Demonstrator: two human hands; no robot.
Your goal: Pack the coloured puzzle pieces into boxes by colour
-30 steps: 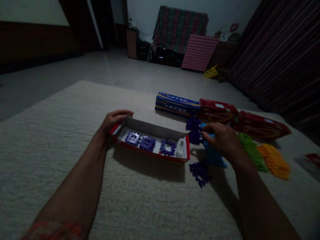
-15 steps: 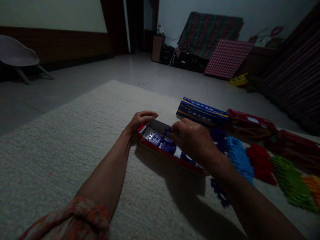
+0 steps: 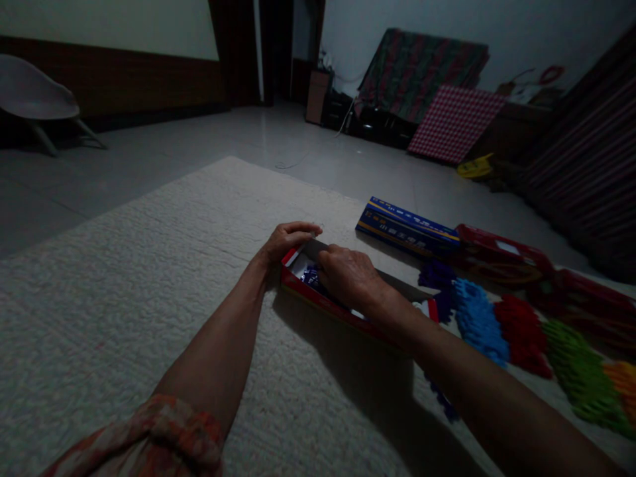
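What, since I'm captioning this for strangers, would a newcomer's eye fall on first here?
Probably the light-blue heap of toothed plastic pieces, then the red heap and the lime-green heap in line with it, bright on the pale textured mat at the right. Next, the right hand, down in the long open red-sided cardboard box at the centre, with the left hand at the box's left end.

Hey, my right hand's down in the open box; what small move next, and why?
Probably loosen the right hand and lift it out of the box: it is down by purple pieces, though any grip is hidden; the left hand is at the box's end, and other purple pieces lie outside.
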